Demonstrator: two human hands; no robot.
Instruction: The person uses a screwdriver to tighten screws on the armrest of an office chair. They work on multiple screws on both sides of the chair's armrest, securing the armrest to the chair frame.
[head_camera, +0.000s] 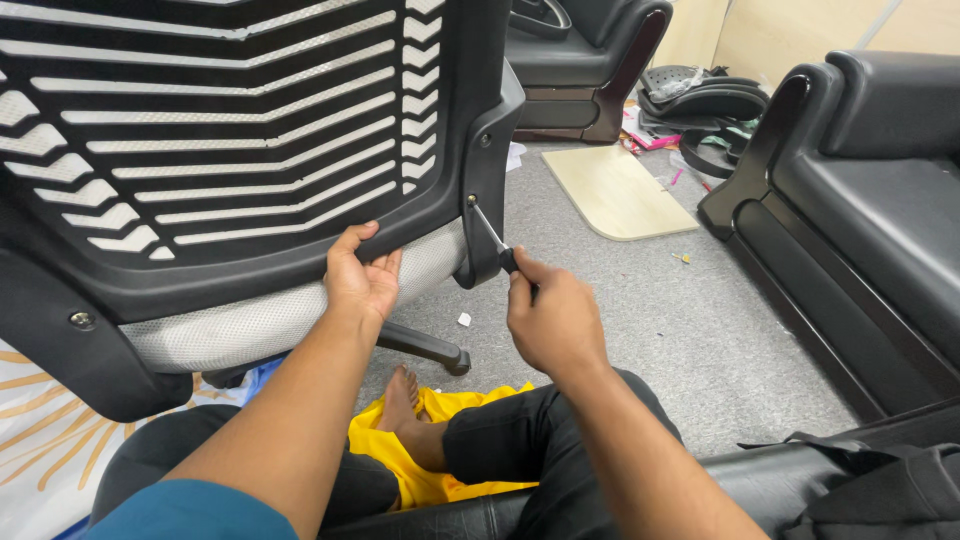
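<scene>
The right hand (553, 318) is closed around a slim metal screwdriver (492, 236), whose shaft slants up and left to a screw (471, 199) on the black plastic slatted chair back (250, 130). The left hand (362, 275) (farther left of the screw) grips that back's lower rim.

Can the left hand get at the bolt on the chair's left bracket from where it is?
Probably yes: the left hand grips the backrest's lower edge, and the bolt sits exposed on the bracket, nothing covering it.
</scene>
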